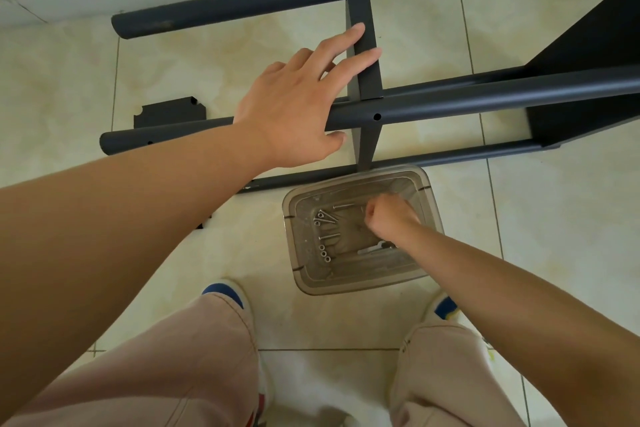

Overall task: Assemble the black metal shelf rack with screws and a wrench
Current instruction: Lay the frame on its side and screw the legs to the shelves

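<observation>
In the head view, the dark grey tubular metal shelf rack is laid on the tiled floor, just beyond the clear plastic tub of steel screws. The left hand is spread flat over its nearest tube. The right hand is curled inside the tub; what is pinched cannot be told. The rack is judged stiff and heavy, best held by its tubes.

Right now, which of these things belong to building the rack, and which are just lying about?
Part of the job:
black rack frame
clear plastic tub
screws
nuts
wrench
left hand, resting on the frame
right hand, reaching into the tub

Just lying about:
black bracket plate, untouched
tiled floor
</observation>
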